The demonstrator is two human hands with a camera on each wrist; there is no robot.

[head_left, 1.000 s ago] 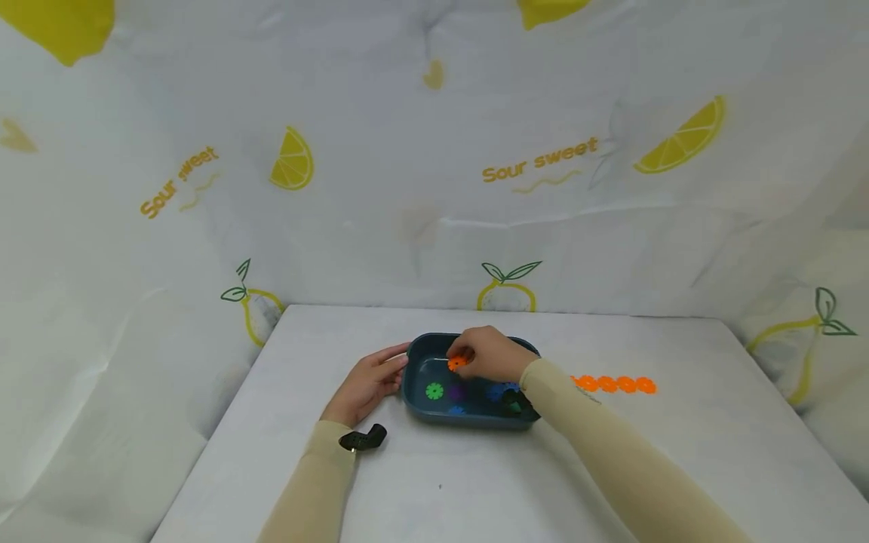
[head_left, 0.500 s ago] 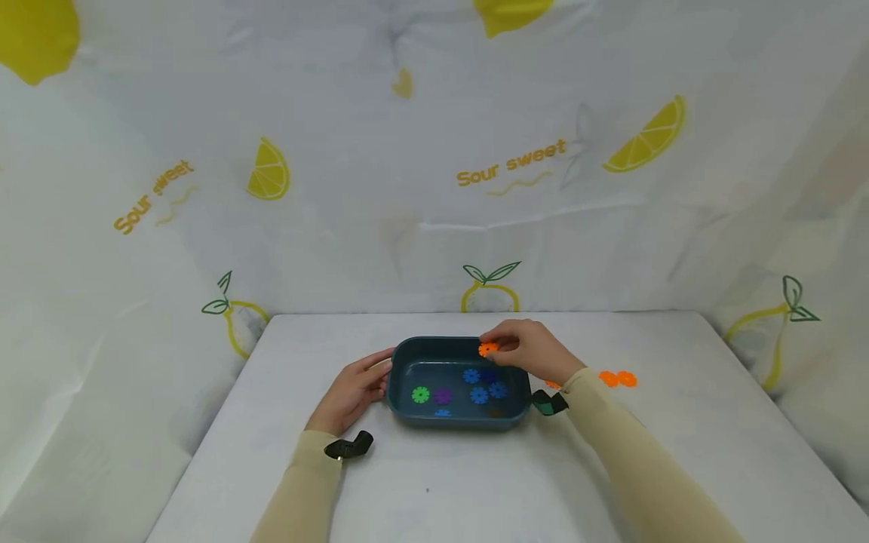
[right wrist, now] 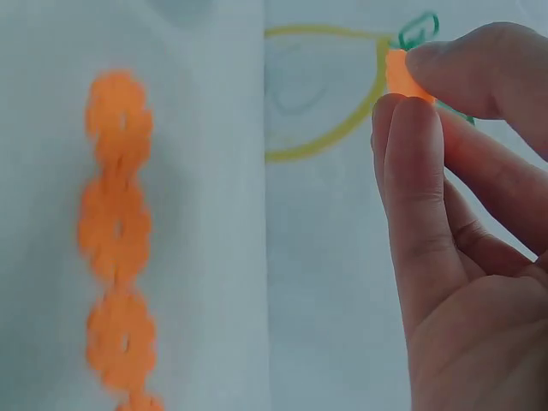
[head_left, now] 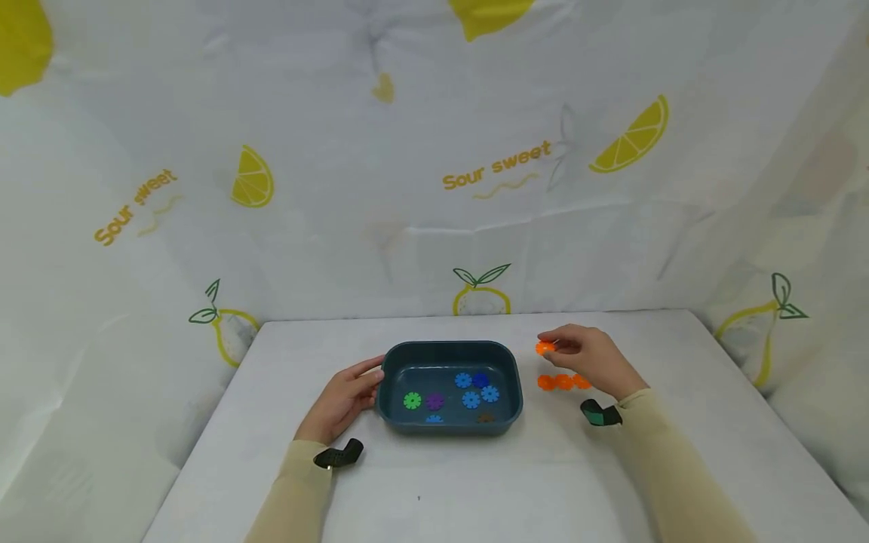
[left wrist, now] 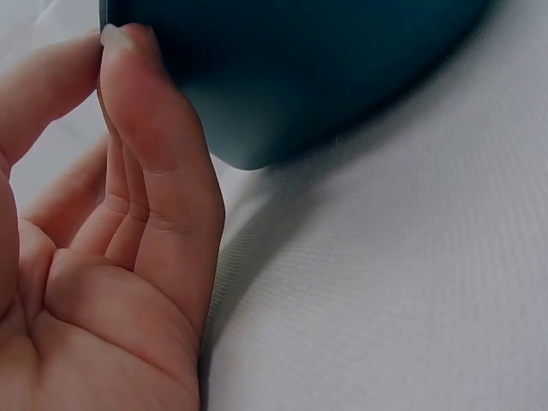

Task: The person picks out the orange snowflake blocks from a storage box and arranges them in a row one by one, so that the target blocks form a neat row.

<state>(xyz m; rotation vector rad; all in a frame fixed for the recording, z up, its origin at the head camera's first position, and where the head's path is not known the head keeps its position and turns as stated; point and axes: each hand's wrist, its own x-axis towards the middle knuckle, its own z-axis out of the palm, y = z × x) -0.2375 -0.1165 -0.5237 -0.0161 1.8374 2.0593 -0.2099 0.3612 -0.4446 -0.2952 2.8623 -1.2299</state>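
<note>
The right hand (head_left: 591,358) is raised over the table (head_left: 475,483) to the right of the dark teal tray (head_left: 400,366), pinching one orange gear piece (head_left: 545,348) between thumb and fingertips (right wrist: 411,128); the wrist view confirms the piece (right wrist: 401,75) is clamped at the fingertips, with the remaining fingers loosely extended beneath it. Below and just nearer the front edge than this hand lies a row of orange gear pieces (head_left: 563,382), set touching one another in a line on the table; in the right wrist view the row (right wrist: 116,231) is blurred, and at least three discs can be counted. The left hand (head_left: 342,400) rests on the table against the left end of the tray, fingers nearly straight, with the fingertips (left wrist: 128,51) touching the tray wall (left wrist: 300,77); it grips nothing. The tray stands near the middle of the table. On its floor lie a green piece (head_left: 412,400), a purple piece (head_left: 435,401) and several blue pieces (head_left: 475,388), spread apart from the left half to the right half. A sleeve covers each forearm, with a dark wrist-worn device at each cuff.
</note>
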